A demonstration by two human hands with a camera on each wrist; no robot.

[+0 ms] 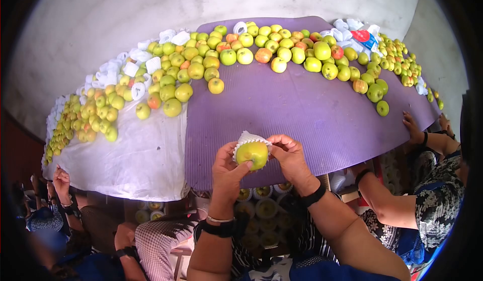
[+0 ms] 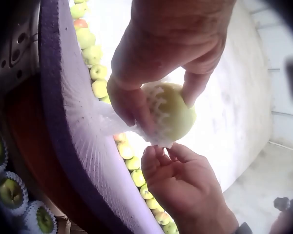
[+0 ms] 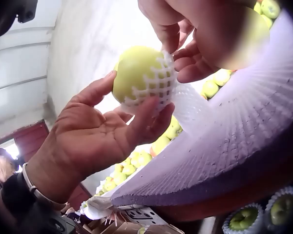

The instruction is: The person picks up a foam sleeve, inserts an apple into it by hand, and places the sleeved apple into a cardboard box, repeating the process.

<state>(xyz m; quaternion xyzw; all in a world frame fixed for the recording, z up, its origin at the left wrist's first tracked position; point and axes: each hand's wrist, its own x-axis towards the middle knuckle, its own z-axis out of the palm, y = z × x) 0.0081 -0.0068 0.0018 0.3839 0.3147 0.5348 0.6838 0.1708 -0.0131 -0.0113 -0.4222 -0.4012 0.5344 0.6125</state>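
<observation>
A yellow-green apple (image 1: 252, 155) is partly wrapped in a white foam net (image 3: 158, 85), held above the near edge of the purple mat. The left hand (image 1: 227, 172) grips it, thumb on the bare skin and fingers over the net, as the right wrist view also shows with the left hand (image 3: 95, 136). The right hand (image 1: 294, 162) pinches the edge of the net between thumb and fingertips; in the left wrist view the right hand (image 2: 188, 187) is at the net's rim. Part of the net extends loosely past the apple.
Many apples (image 1: 196, 71) lie in a long band across the purple mat (image 1: 302, 115) and a white cloth (image 1: 146, 160). White foam nets (image 1: 108, 74) are heaped behind them. Netted apples (image 1: 265, 208) sit below the table edge. Other people's arms (image 1: 392, 200) are at both sides.
</observation>
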